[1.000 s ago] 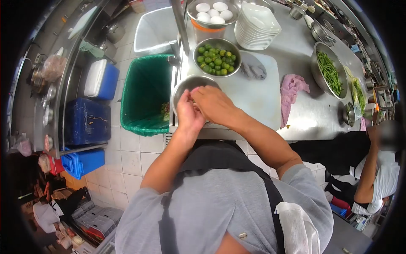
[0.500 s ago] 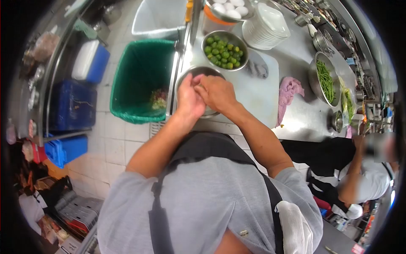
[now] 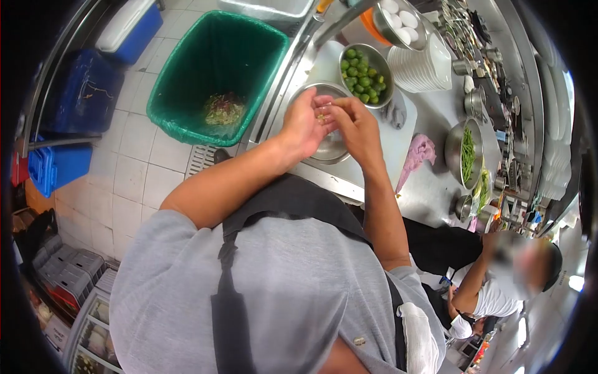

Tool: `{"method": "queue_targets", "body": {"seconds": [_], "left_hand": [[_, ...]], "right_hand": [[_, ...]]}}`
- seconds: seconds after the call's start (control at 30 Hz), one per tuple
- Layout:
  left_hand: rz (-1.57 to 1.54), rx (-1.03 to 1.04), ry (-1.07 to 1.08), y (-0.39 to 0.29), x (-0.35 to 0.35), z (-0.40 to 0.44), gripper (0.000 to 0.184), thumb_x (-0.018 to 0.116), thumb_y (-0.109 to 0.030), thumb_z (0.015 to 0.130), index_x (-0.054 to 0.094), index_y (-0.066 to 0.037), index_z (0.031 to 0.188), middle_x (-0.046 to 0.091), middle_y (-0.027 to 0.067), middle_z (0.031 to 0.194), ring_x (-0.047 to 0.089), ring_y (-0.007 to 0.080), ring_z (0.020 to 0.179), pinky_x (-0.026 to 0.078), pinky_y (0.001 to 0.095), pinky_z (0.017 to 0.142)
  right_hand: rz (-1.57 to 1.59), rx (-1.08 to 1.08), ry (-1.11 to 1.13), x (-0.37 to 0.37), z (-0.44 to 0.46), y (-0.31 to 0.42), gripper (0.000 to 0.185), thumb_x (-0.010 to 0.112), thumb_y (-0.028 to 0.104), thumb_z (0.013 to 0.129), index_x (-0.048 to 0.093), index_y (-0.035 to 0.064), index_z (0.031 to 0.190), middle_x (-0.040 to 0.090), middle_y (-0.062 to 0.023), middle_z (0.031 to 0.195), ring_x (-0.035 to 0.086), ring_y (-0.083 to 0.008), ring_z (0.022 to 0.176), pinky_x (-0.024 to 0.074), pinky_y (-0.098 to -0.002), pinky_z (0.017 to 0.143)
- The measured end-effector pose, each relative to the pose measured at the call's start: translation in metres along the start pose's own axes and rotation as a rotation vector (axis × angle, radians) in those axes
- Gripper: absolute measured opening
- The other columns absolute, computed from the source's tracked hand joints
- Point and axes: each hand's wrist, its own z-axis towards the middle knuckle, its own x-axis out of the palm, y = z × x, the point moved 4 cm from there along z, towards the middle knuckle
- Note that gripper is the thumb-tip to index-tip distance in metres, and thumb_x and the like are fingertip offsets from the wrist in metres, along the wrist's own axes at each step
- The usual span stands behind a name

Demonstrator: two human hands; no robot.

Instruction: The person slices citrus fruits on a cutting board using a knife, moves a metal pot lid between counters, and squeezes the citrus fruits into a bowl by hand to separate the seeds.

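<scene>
My left hand (image 3: 305, 126) is palm up with its fingers stretched out, and small pale yellowish bits lie on the fingers. Over those fingers, my right hand (image 3: 359, 129) has its thumb and fingertips pinched together; what is in the pinch is too small to make out. Beneath both hands stands a metal bowl (image 3: 330, 153), its inside mostly covered by them. Just beyond it, a second metal bowl (image 3: 343, 83) holds green limes (image 3: 364, 73). A white cutting board (image 3: 403, 129) lies under the bowls, with a crumpled grey cloth or bag (image 3: 393, 112) on it.
A green-lined bin (image 3: 163, 121) with scraps stands left of the counter. White plates (image 3: 418, 70), a bowl of eggs (image 3: 403, 23), a pink cloth (image 3: 418, 156) and a bowl of green beans (image 3: 456, 148) are on the counter. Another person (image 3: 492, 293) stands at the right.
My view has turned, so the bin and counter appear shifted. My hands, closer together before, are now more apart, with the left palm opened and bits showing on its fingers.
</scene>
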Motion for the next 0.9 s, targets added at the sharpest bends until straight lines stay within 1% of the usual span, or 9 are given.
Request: {"method": "queue_targets", "body": {"seconds": [0.03, 0.23, 0.33, 0.43, 0.63, 0.73, 0.8, 0.83, 0.9], "left_hand": [[-0.006, -0.001, -0.011, -0.001, 0.0, 0.0, 0.043, 0.042, -0.043, 0.109, 0.058, -0.003, 0.113, 0.06, 0.0109, 0.106, 0.061, 0.0235, 0.096, 0.05, 0.0419, 0.092], [-0.05, -0.005, -0.03, 0.001, 0.0, -0.001, 0.044, 0.043, -0.044, 0.108, 0.058, -0.003, 0.113, 0.058, 0.0118, 0.107, 0.06, 0.023, 0.094, 0.051, 0.0406, 0.091], [-0.054, -0.004, -0.026, 0.003, 0.001, 0.0, 0.044, 0.041, -0.044, 0.109, 0.059, -0.004, 0.112, 0.059, 0.0112, 0.106, 0.06, 0.0227, 0.094, 0.05, 0.0407, 0.091], [-0.052, -0.005, 0.008, 0.005, 0.003, -0.001, 0.045, 0.039, -0.044, 0.109, 0.061, -0.005, 0.11, 0.061, 0.0106, 0.107, 0.061, 0.0225, 0.096, 0.05, 0.0408, 0.09], [-0.007, -0.001, -0.026, 0.005, 0.007, -0.006, 0.046, 0.037, -0.044, 0.11, 0.062, -0.005, 0.112, 0.063, 0.0099, 0.109, 0.061, 0.0219, 0.099, 0.049, 0.04, 0.09], [-0.012, -0.01, -0.009, 0.004, 0.004, -0.003, 0.046, 0.036, -0.043, 0.11, 0.061, -0.005, 0.114, 0.063, 0.0102, 0.11, 0.061, 0.022, 0.1, 0.049, 0.0405, 0.093], [-0.059, -0.042, 0.04, 0.009, 0.005, 0.004, 0.046, 0.036, -0.043, 0.109, 0.061, -0.005, 0.116, 0.062, 0.0106, 0.111, 0.061, 0.0224, 0.1, 0.049, 0.0411, 0.094], [-0.036, -0.003, 0.055, 0.009, 0.006, 0.003, 0.054, 0.042, -0.048, 0.108, 0.052, 0.002, 0.126, 0.057, 0.017, 0.111, 0.06, 0.0301, 0.104, 0.051, 0.0458, 0.098], [0.02, 0.01, 0.036, 0.012, 0.006, 0.006, 0.055, 0.042, -0.048, 0.108, 0.053, 0.002, 0.126, 0.057, 0.0172, 0.111, 0.06, 0.0304, 0.105, 0.051, 0.0465, 0.098]], "right_hand": [[-0.052, 0.1, 0.062, -0.005, -0.002, 0.002, 0.021, 0.067, 0.015, 0.099, 0.069, -0.0017, 0.113, 0.074, -0.0079, 0.09, 0.065, -0.012, 0.072, 0.0518, -0.0311, 0.065], [-0.21, 0.213, 0.058, -0.008, -0.003, 0.006, 0.023, 0.069, 0.021, 0.099, 0.069, -0.0018, 0.099, 0.071, -0.0095, 0.078, 0.062, -0.0142, 0.065, 0.0497, -0.0332, 0.061], [-0.308, 0.05, -0.019, -0.002, 0.005, 0.002, 0.033, 0.069, 0.029, 0.1, 0.066, -0.001, 0.087, 0.067, -0.0145, 0.069, 0.061, -0.0205, 0.061, 0.0478, -0.0369, 0.059], [-0.384, 0.041, -0.023, 0.002, 0.011, -0.01, 0.042, 0.066, 0.036, 0.101, 0.062, 0.0, 0.08, 0.064, -0.0193, 0.068, 0.059, -0.0303, 0.059, 0.0465, -0.0413, 0.058], [-0.564, -0.107, -0.013, 0.004, 0.008, -0.003, 0.038, 0.066, 0.034, 0.1, 0.061, 0.0024, 0.078, 0.064, -0.0188, 0.068, 0.057, -0.0382, 0.06, 0.047, -0.0448, 0.059], [-0.524, -0.105, -0.036, 0.004, 0.005, 0.015, 0.029, 0.07, 0.028, 0.096, 0.066, 0.0022, 0.084, 0.067, -0.016, 0.074, 0.061, -0.033, 0.064, 0.0493, -0.0417, 0.063], [-0.319, -0.239, -0.081, 0.01, 0.017, 0.053, 0.023, 0.072, 0.025, 0.095, 0.07, 0.0021, 0.094, 0.069, -0.0142, 0.082, 0.063, -0.0283, 0.069, 0.0508, -0.039, 0.067], [-0.224, -0.303, -0.113, 0.01, 0.024, 0.072, 0.022, 0.073, 0.024, 0.094, 0.072, 0.002, 0.1, 0.07, -0.0133, 0.086, 0.064, -0.0259, 0.071, 0.0515, -0.0377, 0.069], [-0.184, -0.297, -0.002, 0.018, 0.044, 0.097, 0.029, 0.074, 0.02, 0.093, 0.072, 0.0037, 0.117, 0.072, -0.0127, 0.096, 0.067, -0.0217, 0.081, 0.0526, -0.034, 0.077]]}}
